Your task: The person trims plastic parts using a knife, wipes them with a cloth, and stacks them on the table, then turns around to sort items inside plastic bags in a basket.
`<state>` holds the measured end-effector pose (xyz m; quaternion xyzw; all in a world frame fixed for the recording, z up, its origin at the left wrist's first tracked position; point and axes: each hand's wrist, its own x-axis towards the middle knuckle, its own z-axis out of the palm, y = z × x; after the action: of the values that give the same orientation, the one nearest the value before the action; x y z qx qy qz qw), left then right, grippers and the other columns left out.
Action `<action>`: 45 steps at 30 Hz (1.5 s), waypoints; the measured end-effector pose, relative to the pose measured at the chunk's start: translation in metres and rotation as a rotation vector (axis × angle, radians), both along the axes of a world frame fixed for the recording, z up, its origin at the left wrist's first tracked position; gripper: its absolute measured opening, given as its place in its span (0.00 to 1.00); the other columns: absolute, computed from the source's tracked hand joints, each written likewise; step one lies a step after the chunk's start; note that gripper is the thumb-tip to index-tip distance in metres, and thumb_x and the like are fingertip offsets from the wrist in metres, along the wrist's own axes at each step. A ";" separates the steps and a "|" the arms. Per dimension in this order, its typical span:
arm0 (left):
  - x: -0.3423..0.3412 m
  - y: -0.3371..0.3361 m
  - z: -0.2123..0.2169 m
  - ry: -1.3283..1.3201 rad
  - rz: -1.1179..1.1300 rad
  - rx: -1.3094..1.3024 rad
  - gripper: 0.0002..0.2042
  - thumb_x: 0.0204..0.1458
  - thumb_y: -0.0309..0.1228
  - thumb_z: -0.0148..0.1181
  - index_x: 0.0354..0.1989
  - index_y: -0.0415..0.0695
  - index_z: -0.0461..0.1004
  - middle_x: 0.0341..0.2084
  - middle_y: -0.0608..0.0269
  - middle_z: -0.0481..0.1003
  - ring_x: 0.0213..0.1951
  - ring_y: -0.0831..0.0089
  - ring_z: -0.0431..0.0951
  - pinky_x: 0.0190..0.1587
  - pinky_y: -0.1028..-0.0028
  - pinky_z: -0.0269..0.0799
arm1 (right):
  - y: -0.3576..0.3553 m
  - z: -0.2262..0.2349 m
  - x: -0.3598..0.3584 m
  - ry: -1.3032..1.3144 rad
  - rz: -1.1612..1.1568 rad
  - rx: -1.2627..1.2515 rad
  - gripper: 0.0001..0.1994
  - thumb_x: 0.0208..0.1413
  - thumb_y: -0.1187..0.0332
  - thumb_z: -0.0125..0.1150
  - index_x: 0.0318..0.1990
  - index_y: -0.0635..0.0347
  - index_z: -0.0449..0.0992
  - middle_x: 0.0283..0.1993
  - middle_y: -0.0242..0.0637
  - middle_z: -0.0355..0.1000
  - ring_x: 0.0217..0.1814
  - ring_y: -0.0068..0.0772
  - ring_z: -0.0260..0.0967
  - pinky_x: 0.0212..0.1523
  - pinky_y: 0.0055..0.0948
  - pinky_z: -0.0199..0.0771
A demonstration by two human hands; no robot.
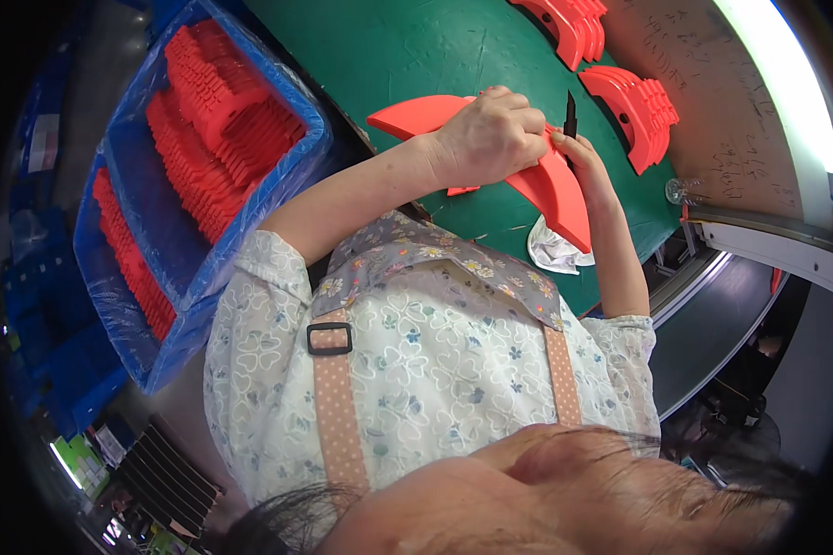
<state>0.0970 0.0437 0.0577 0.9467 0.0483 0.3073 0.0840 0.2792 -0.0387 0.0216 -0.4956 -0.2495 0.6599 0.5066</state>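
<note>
Red arc (pixel 552 190) is gripped over green worktop (pixel 416 46).
At 1 o'clock in the view, the arc is clamped by the left hand (pixel 498 134); a black knife (pixel 571 117) is held in the right hand (pixel 587 166), close by. From the arc, red stacks (pixel 640 116) are seen at 1 and 3 o'clock, a white cloth (pixel 553 246) at 5, a blue bin (pixel 180 268) at 9.
</note>
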 end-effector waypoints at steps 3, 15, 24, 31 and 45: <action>-0.006 -0.001 -0.001 0.003 -0.035 -0.125 0.02 0.38 0.29 0.59 0.21 0.46 0.73 0.22 0.68 0.68 0.29 0.70 0.69 0.36 0.71 0.64 | -0.002 -0.002 -0.007 0.002 0.006 -0.038 0.09 0.52 0.65 0.51 0.33 0.62 0.70 0.27 0.29 0.68 0.26 0.16 0.65 0.26 0.19 0.66; -0.010 -0.005 -0.002 0.080 -0.016 -0.230 0.03 0.41 0.30 0.57 0.23 0.44 0.74 0.23 0.66 0.69 0.31 0.69 0.70 0.38 0.71 0.66 | -0.003 -0.015 -0.010 0.134 0.021 -0.055 0.10 0.52 0.64 0.51 0.35 0.63 0.70 0.31 0.33 0.70 0.28 0.19 0.67 0.27 0.20 0.68; -0.007 -0.007 -0.001 0.130 -0.018 -0.178 0.04 0.43 0.29 0.54 0.24 0.43 0.73 0.23 0.64 0.69 0.30 0.69 0.70 0.37 0.72 0.67 | -0.014 -0.005 -0.022 0.216 -0.109 -0.167 0.12 0.51 0.64 0.52 0.38 0.63 0.69 0.33 0.35 0.70 0.31 0.23 0.69 0.31 0.22 0.71; -0.044 0.001 0.078 0.470 0.185 -0.345 0.19 0.40 0.41 0.58 0.37 0.41 0.72 0.34 0.55 0.73 0.39 0.59 0.72 0.42 0.68 0.68 | -0.019 0.001 -0.011 0.097 0.015 -0.157 0.09 0.50 0.65 0.52 0.35 0.60 0.70 0.29 0.32 0.70 0.26 0.20 0.69 0.27 0.20 0.71; -0.082 -0.034 -0.001 0.086 0.009 -2.151 0.28 0.52 0.28 0.44 0.60 0.35 0.44 0.53 0.50 0.59 0.53 0.68 0.63 0.54 0.74 0.60 | -0.019 -0.004 -0.001 -0.697 0.064 0.140 0.07 0.51 0.68 0.52 0.31 0.61 0.72 0.23 0.21 0.63 0.24 0.10 0.57 0.24 0.14 0.58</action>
<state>0.0146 0.0095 0.0569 0.3858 0.2996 0.0703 0.8697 0.2782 -0.0578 0.0177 -0.6469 -0.4673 0.4482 0.4029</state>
